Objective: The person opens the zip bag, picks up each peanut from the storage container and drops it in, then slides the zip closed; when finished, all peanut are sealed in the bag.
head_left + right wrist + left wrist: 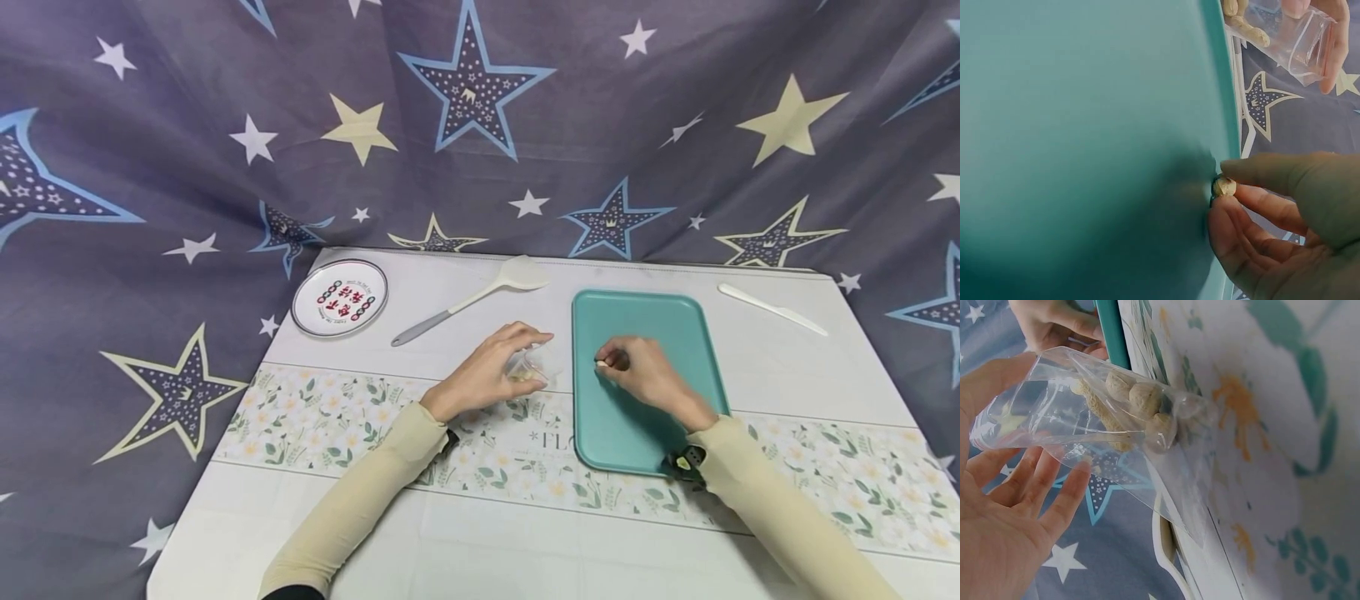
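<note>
My left hand (483,373) holds a clear zip bag (1063,415) between thumb and fingers, left of the teal tray (637,312). Several unshelled peanuts (1145,400) lie in the lower part of the bag, which hangs close over the floral tabletop. Above the tray's left side, my right hand (647,373) pinches a single peanut (1225,186) between its thumb and fingertips. That peanut is close to the tray surface; whether it touches I cannot tell. In the right wrist view the bag's peanuts show only partly, at the top edge.
A white plate (341,321) with red print stands at the back left. Between it and the tray lies a cream spatula (487,292) with a grey handle. A white knife (772,309) rests right of the tray. Starry cloth (465,192) hangs behind the table.
</note>
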A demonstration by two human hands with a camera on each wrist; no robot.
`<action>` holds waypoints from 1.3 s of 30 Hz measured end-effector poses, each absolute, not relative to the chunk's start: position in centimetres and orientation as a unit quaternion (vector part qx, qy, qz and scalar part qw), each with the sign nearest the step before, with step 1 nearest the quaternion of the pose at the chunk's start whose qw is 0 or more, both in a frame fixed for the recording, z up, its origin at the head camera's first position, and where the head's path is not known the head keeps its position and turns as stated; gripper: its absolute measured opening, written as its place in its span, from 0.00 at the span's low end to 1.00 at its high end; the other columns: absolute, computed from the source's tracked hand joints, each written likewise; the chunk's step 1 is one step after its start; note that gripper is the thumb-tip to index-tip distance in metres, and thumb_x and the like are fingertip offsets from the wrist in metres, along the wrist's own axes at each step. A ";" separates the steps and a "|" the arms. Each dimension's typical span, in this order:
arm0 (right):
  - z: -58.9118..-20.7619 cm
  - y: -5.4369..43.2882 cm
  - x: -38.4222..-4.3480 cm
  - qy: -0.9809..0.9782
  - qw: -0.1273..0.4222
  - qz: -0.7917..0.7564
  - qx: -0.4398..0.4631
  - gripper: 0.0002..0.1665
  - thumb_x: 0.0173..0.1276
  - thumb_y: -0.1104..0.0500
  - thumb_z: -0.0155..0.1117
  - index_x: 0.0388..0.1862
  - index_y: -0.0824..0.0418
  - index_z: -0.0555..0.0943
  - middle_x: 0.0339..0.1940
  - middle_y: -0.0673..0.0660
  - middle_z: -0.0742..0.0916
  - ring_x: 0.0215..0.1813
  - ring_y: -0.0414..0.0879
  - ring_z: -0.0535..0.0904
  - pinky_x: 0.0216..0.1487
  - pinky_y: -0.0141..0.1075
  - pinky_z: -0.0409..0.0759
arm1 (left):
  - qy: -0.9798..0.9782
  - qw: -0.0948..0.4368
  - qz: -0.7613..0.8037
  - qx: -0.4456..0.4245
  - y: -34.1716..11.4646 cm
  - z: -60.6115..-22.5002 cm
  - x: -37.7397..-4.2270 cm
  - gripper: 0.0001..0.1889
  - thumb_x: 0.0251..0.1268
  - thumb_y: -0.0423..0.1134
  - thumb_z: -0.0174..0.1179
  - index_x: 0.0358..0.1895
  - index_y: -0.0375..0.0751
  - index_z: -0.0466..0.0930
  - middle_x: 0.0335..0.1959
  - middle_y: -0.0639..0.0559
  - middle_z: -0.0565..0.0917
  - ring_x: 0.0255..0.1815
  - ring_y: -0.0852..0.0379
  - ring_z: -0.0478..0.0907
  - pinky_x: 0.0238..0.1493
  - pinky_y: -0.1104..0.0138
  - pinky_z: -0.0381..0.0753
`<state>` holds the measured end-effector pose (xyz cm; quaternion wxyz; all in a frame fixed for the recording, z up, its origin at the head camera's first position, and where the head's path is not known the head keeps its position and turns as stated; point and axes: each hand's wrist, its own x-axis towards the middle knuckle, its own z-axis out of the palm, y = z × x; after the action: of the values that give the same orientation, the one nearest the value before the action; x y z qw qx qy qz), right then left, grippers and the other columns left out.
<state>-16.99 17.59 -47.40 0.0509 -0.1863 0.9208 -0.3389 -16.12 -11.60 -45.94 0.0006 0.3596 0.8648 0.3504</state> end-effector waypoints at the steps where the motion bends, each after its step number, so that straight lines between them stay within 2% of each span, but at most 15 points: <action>1: -47.4 17.6 -17.0 0.920 0.053 -0.339 -0.188 0.07 0.67 0.67 0.73 0.43 0.66 0.88 0.35 0.60 0.91 0.34 0.46 0.85 0.35 0.31 0.83 | 0.865 0.000 0.350 0.360 -11.6 -45.9 -16.1 0.36 0.64 0.46 0.75 0.74 0.46 0.73 0.67 0.52 0.78 0.67 0.55 0.76 0.74 0.60 0.76; 16: -47.5 17.4 -16.8 0.918 0.037 -0.346 -0.191 0.06 0.67 0.67 0.72 0.42 0.65 0.89 0.35 0.59 0.91 0.34 0.45 0.85 0.34 0.29 0.82 | 0.865 0.006 0.349 0.362 -11.3 -46.0 -16.2 0.36 0.64 0.46 0.75 0.74 0.42 0.74 0.67 0.52 0.78 0.67 0.54 0.76 0.73 0.59 0.77; 26: -46.0 17.0 -16.4 0.910 0.005 -0.367 -0.190 0.05 0.67 0.66 0.73 0.41 0.64 0.89 0.36 0.60 0.92 0.36 0.50 0.89 0.41 0.42 0.91 | 0.868 0.008 0.346 0.356 -11.1 -45.9 -16.1 0.36 0.63 0.46 0.75 0.74 0.45 0.73 0.67 0.53 0.78 0.68 0.55 0.75 0.75 0.59 0.75; 39: -44.2 16.2 -15.5 0.901 -0.023 -0.380 -0.208 0.06 0.66 0.65 0.74 0.42 0.63 0.89 0.38 0.60 0.92 0.37 0.49 0.89 0.40 0.39 0.91 | 0.865 0.005 0.349 0.360 -11.1 -45.9 -16.1 0.36 0.63 0.45 0.75 0.74 0.45 0.74 0.67 0.52 0.78 0.68 0.54 0.75 0.74 0.58 0.76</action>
<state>-15.50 16.16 -44.24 -0.0232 -0.2079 0.9010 -0.3800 -16.09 -11.07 -45.94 0.0047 0.3595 0.8652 0.3494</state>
